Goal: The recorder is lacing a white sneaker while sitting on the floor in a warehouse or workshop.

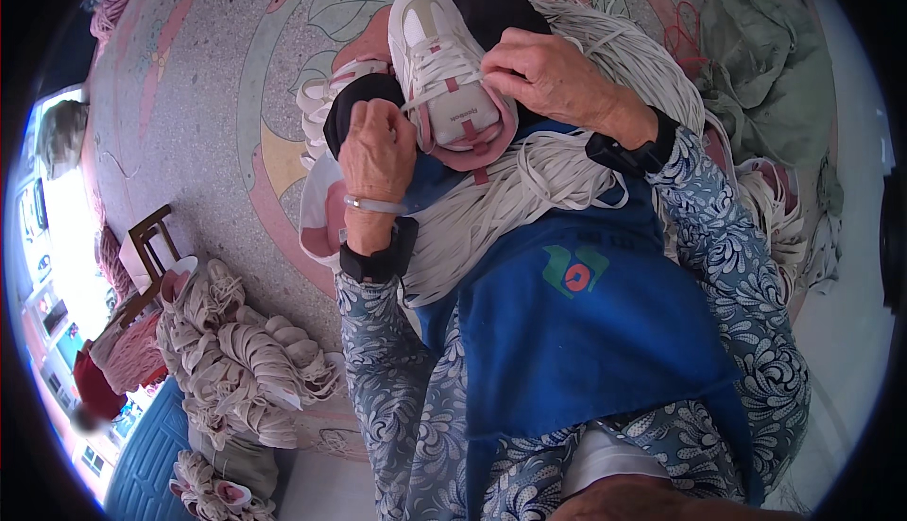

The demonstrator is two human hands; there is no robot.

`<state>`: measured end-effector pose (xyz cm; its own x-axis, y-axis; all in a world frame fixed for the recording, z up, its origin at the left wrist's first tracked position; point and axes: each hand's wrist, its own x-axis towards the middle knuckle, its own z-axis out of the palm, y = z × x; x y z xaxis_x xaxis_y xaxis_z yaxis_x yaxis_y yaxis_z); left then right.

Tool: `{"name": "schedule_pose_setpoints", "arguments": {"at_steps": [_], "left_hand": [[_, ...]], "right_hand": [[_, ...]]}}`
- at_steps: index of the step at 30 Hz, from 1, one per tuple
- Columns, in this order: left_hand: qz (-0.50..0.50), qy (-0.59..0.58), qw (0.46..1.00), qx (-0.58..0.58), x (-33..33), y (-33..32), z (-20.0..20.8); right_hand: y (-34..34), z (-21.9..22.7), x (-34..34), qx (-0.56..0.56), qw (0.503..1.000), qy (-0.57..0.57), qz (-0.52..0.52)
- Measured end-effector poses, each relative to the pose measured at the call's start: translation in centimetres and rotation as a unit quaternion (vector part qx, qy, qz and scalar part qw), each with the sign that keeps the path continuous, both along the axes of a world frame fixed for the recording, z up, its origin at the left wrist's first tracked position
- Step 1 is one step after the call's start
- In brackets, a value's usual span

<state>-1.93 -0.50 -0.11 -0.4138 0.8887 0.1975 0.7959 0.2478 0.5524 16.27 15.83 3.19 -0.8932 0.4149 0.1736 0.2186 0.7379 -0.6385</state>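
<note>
A white and beige sneaker (430, 30) with pink trim rests on my lap, toe pointing away from me and tongue toward me. Its flat white shoelace (432, 94) runs across the tongue. At the left side of the collar my left hand (376, 151) is closed, pinching one part of the lace. On the opposite side my right hand (548, 72) pinches the lace near the upper eyelets, its fingertips partly hiding the grip. A thick bunch of loose white laces (510, 202) lies over the blue apron (586, 332), just below the shoe.
More loose laces (614, 53) hang beyond my right arm, beside green cloth (746, 53) and a red cord (682, 34). Other sneakers (319, 207) sit by my left knee. Bundled laces and shoes (241, 351) pile up at left, near a small wooden chair (149, 238).
</note>
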Motion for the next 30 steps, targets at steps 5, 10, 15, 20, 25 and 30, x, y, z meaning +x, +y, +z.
{"name": "schedule_pose_setpoints", "arguments": {"at_steps": [5, 10, 15, 20, 25, 30], "left_hand": [[0.033, 0.052, 0.997, 0.048, -0.1, 1.5, 1.4], [0.021, 0.062, 0.996, 0.062, -0.3, 3.3, 2.9], [0.02, -0.031, 0.997, 0.06, -0.1, 2.4, 1.1], [-0.007, -0.088, 0.995, 0.036, 1.7, 1.6, 0.8], [0.004, -0.064, 0.998, 0.004, 1.9, 2.6, 0.9], [-0.034, -0.008, 0.999, -0.029, 1.5, 3.3, 2.0]], "right_hand": [[-0.8, -0.4, -1.0, 0.026, 1.0, 0.01, 0.011], [-2.7, -0.8, -3.1, 0.063, 0.993, -0.049, 0.088], [-2.0, -1.8, -3.8, 0.062, 0.997, -0.032, 0.011], [-1.6, -2.1, -3.6, 0.061, 0.998, 0.0, -0.019], [-1.5, -1.4, -2.9, 0.02, 0.999, 0.036, -0.03], [-0.2, -1.2, -1.0, -0.011, 0.997, 0.029, -0.071]]}}
